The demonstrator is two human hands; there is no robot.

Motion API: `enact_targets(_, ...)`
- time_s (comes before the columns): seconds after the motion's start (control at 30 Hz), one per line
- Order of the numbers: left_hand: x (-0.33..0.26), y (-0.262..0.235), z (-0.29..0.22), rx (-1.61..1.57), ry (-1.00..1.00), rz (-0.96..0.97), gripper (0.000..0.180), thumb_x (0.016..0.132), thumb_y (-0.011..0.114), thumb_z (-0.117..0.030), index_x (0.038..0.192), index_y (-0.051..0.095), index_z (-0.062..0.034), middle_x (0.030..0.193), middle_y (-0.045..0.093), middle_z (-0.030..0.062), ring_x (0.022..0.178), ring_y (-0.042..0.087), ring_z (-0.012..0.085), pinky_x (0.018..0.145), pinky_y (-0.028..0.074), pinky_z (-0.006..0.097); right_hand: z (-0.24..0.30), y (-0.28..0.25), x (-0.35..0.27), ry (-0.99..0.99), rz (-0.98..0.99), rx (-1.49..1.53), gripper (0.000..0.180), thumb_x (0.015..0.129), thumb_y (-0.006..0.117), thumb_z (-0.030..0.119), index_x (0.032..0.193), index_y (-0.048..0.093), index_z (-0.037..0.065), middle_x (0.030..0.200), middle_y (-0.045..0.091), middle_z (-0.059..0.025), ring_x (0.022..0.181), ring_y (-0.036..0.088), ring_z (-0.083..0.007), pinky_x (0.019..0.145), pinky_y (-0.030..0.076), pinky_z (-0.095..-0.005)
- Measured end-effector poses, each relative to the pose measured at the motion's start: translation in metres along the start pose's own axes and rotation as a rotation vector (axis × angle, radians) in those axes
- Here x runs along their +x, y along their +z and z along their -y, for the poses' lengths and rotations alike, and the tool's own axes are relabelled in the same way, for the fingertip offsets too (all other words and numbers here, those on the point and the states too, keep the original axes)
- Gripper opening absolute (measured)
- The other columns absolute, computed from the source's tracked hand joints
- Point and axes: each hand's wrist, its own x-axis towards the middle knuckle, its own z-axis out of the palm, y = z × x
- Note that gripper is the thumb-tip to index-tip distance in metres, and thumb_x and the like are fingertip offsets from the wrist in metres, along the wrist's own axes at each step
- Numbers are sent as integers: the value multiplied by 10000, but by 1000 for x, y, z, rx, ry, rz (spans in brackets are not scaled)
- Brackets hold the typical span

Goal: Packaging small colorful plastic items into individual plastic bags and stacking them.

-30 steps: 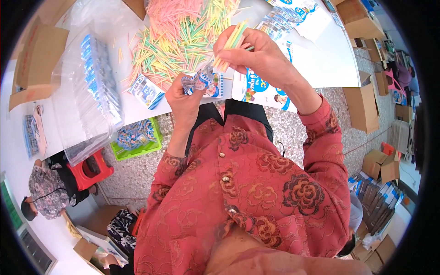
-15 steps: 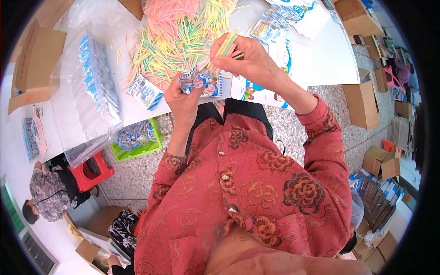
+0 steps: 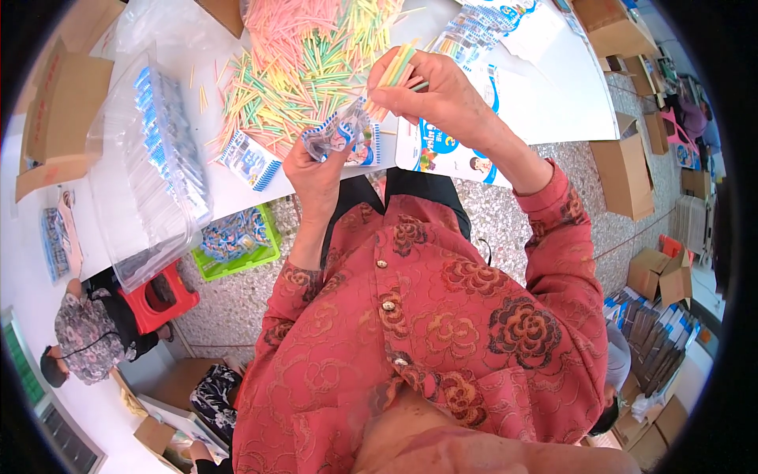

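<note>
"What's in that right hand (image 3: 446,96)?"

"A bundle of pastel sticks (image 3: 397,69), yellow, green and pink, pinched between thumb and fingers. The grip is narrow, up over the counter (image 3: 564,107), and the lower ends slant down towards the other hand."

"And the left hand (image 3: 314,175)?"

"That one holds a blue-and-white plastic packet (image 3: 330,137), crumpled above the thumb. Its upper edge sits right by the stick ends; from here I can't tell whether any of them are inside it."

"That's where I'd worry. If the fingers press the film flat, the ends could catch on its edge and splay or snap."

"And at least one green stick pokes out of the bundle at its own angle. Should the pinch loosen, that one looks likeliest to slip away, perhaps onto the printed card (image 3: 446,150) just this side of the right hand, or back among the heap of loose sticks (image 3: 292,87) on the far side of the left."

"Squeezing harder is no cure; they look thin enough to break."

"Mind the flat packet (image 3: 251,160) left of the left hand, too. It lies near the counter's edge, so a bumped wrist could knock it off, towards the lime-green crate (image 3: 238,267)."
</note>
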Motion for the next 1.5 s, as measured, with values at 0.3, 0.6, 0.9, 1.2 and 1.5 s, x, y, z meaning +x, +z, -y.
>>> enact_targets(0.3,0,-1,3,130,105,52,108,727,676,-3,783,583,-8,688,560,-32,637,458,30,569,384,193,3,2,7,-94,59,-462,134,799,606,131,864,574,18,653,577,-18,591,531,-75,533,426,-232)
enact_targets(0.6,1,3,-4,121,68,64,129,731,690,-11,836,616,1,733,599,-11,650,505,40,590,417,198,0,14,6,-218,-24,-448,118,780,622,114,861,584,37,618,560,-22,548,520,-85,511,420,-238)
enact_targets(0.9,8,13,-7,-65,-35,72,198,729,707,-11,909,629,14,791,632,4,690,551,43,625,449,194,13,7,10,-221,21,-433,169,802,627,109,952,595,42,672,552,5,597,494,-43,530,402,-208)
enact_targets(1.2,13,19,-18,-198,-71,120,242,723,695,12,957,635,18,867,652,35,719,577,62,654,467,212,16,-10,16,-186,-67,-283,242,888,541,157,1105,593,65,715,511,49,636,451,-16,533,370,-186)
enact_targets(1.5,19,18,-16,-307,-126,174,223,726,692,13,943,644,3,866,655,27,736,588,65,671,470,210,-35,-7,7,-246,-15,-111,179,863,582,111,1024,608,36,828,609,14,771,545,-26,700,440,-194)
